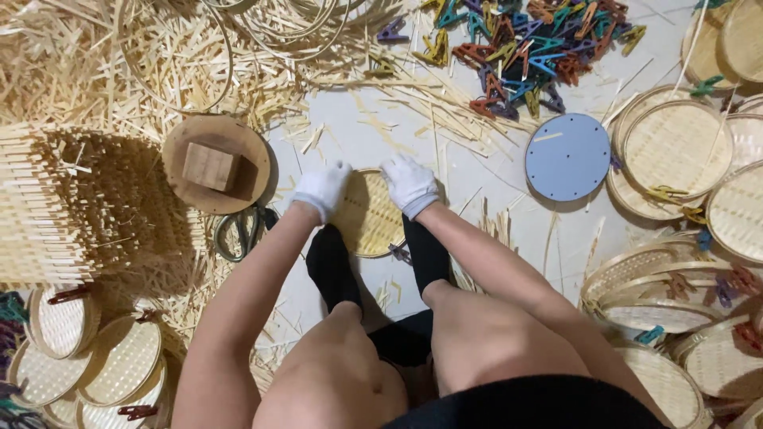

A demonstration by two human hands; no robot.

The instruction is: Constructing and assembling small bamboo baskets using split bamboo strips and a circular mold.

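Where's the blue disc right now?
Head view, right of centre: the blue disc lies on the floor, below the clip pile and left of stacked woven trays.

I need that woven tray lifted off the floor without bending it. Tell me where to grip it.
Grip the round woven tray by its rim at the two opposite edges, coming from above, where the left hand and right hand rest. It lies flat, and the rim looks stiffer than the weave.
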